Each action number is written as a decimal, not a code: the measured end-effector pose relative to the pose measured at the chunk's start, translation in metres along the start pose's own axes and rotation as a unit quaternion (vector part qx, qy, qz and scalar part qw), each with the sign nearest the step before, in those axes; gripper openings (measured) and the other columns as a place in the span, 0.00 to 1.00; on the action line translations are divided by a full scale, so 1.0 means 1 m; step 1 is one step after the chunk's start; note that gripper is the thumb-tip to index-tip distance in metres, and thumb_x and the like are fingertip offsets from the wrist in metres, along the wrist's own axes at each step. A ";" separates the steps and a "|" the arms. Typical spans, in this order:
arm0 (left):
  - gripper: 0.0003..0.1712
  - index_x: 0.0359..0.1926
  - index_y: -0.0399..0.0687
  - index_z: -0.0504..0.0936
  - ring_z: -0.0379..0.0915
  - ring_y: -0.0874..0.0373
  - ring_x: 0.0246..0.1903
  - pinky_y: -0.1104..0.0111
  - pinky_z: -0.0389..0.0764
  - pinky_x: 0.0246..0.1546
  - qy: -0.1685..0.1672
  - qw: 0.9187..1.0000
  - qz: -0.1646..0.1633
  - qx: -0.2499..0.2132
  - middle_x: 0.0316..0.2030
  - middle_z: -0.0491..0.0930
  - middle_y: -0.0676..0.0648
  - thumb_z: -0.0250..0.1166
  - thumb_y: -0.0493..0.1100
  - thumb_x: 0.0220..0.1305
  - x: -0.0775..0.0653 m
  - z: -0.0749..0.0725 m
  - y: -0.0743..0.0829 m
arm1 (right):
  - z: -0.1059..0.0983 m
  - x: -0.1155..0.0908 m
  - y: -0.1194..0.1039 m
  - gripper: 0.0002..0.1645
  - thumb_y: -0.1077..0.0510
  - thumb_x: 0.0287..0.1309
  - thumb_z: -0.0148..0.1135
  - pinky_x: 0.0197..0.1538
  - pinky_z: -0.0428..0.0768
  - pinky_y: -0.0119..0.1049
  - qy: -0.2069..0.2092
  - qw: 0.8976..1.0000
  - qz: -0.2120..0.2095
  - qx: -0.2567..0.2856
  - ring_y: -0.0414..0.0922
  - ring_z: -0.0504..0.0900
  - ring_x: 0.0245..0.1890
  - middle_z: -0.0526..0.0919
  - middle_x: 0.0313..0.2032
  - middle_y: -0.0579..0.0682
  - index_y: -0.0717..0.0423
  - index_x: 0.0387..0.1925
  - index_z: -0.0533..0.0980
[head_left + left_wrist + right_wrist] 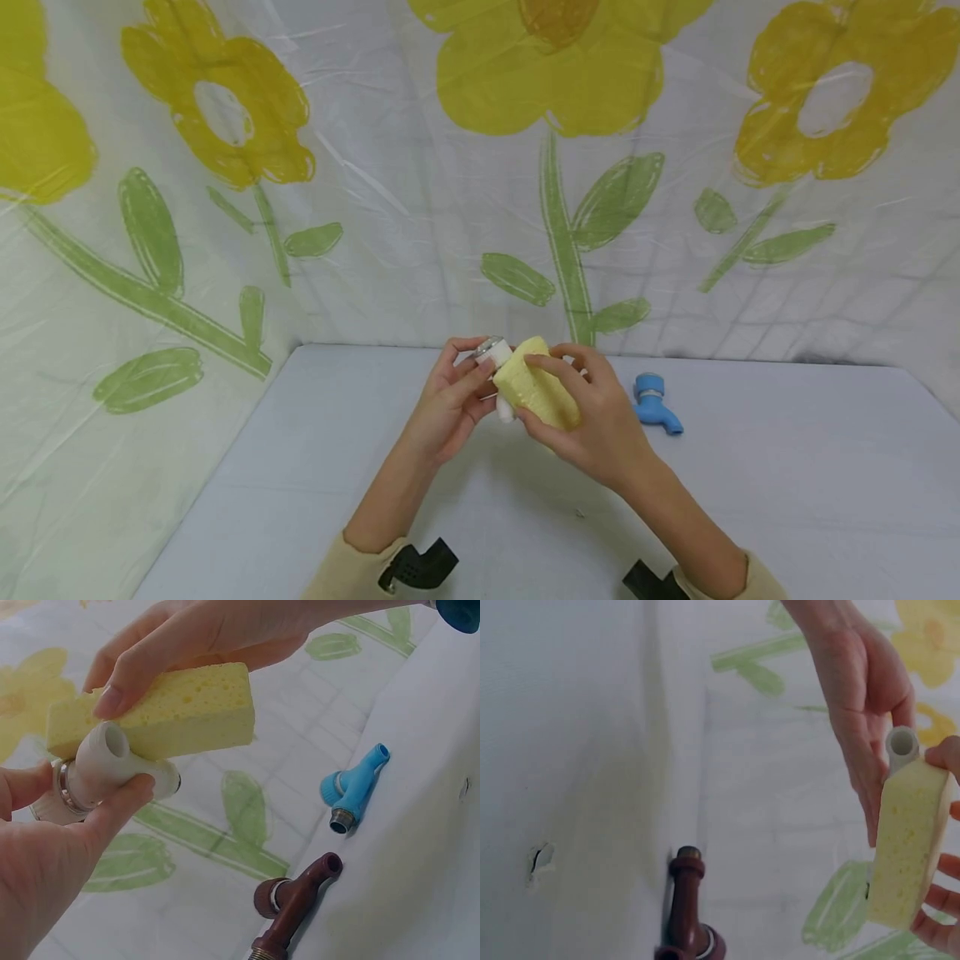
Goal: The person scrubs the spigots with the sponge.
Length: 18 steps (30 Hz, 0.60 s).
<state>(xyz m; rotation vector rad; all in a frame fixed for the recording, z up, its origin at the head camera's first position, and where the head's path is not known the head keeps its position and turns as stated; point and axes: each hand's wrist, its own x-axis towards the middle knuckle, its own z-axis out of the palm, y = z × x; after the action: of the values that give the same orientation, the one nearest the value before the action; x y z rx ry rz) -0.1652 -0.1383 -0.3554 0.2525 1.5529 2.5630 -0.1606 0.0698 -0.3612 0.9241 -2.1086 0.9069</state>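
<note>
Above the table, my left hand (450,400) grips a white plastic tap (112,761) with a silver ring, its fingers and thumb around the body. My right hand (588,408) pinches a yellow sponge (536,387) between thumb and fingers. One long side of the sponge lies against the white tap, as the left wrist view shows. In the right wrist view the tap's round spout opening sticks out past the sponge's end, while most of the tap is hidden behind it.
A blue tap (654,406) lies on the white table (787,483), right of my right hand. A dark brown tap (300,900) lies near it in the left wrist view. A flower-printed sheet (420,208) hangs behind the table's far edge.
</note>
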 end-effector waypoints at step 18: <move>0.26 0.74 0.33 0.65 0.78 0.58 0.50 0.67 0.89 0.43 -0.012 0.996 0.016 0.084 0.57 0.73 0.48 0.54 0.29 0.79 0.001 -0.002 0.007 | -0.008 0.004 0.005 0.34 0.55 0.43 0.85 0.35 0.86 0.45 -0.014 0.999 0.031 -0.038 0.56 0.80 0.46 0.80 0.50 0.60 0.51 0.56 0.83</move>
<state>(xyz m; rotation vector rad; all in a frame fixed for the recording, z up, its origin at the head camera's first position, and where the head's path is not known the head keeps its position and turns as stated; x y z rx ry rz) -0.1664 -0.1427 -0.3501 0.3272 1.7722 2.4450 -0.1644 0.0779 -0.3554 0.8419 -2.1908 0.8421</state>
